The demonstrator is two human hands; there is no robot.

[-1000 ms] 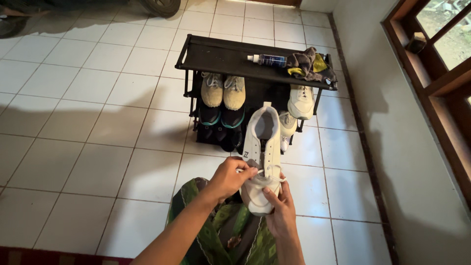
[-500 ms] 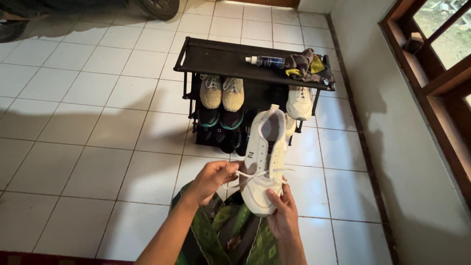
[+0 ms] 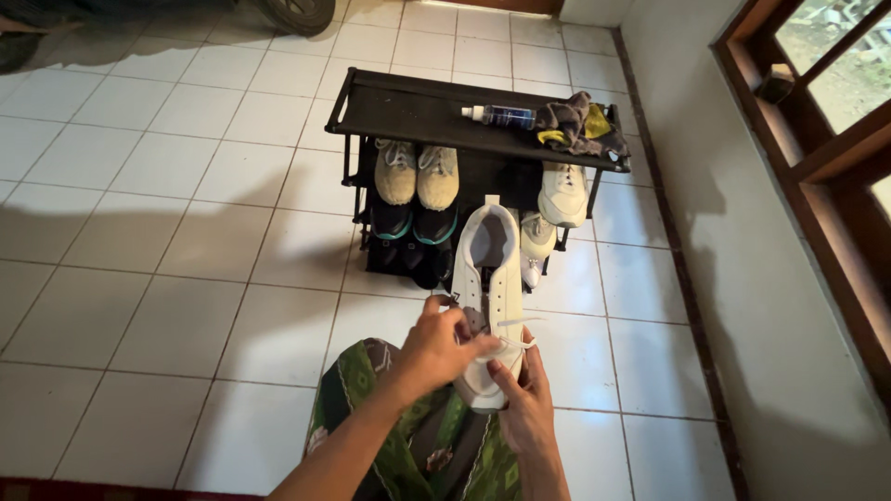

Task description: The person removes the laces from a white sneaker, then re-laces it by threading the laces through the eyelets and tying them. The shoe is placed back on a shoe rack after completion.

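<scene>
Here, over the green patterned cloth point(image 3: 371, 408), the left hand point(image 3: 436, 348) pinches the white lace point(image 3: 515, 323) at the sneaker's near eyelets. The white sneaker point(image 3: 487, 278) is held above the tiles, near the black shoe rack point(image 3: 408, 107). Only the lower eyelets look laced; the far rows seem empty. The right hand point(image 3: 524, 408) grips its toe from beneath.

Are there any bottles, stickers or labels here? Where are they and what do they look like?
Spray bottle: lying on its side on the black rack's top shelf, slim, dark label band, white cap end.
Logo mark: small and dark, on the side of the white shoe held in both hands.
No signs or screens.
</scene>
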